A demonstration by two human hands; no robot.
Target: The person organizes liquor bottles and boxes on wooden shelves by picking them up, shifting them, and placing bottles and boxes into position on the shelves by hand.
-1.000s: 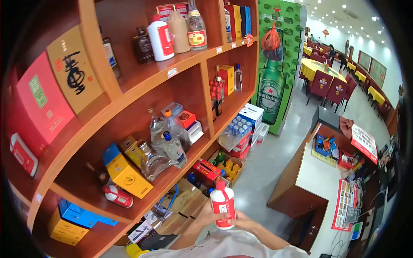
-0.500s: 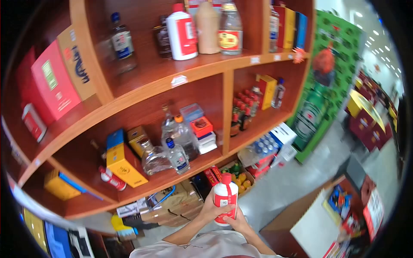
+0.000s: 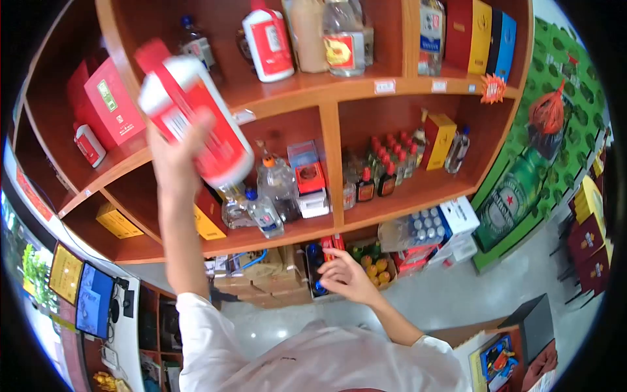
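My left hand (image 3: 176,153) is wrapped round a white and red bottle (image 3: 219,134), raised and tilted in front of the shelf's left part, its red cap up and to the left. My right hand (image 3: 346,277) hangs lower, before the cartons under the shelf, with fingers apart and nothing in it. A similar white and red bottle (image 3: 269,46) stands upright on the upper shelf (image 3: 287,95), beside a tan bottle (image 3: 309,36) and a clear bottle (image 3: 343,46). The raised bottle partly hides the middle shelf's left side.
Clear bottles (image 3: 264,212), a yellow box (image 3: 439,140) and small red-capped bottles occupy the middle shelves. Below are cardboard cartons (image 3: 261,274), a crate of yellow bottles and packed cans (image 3: 428,225). A counter (image 3: 467,356) is at lower right, a monitor (image 3: 95,300) at left.
My left hand has lifted the bottle up and left from in front of my body. My right hand has let go of it and opened. The view has turned left.
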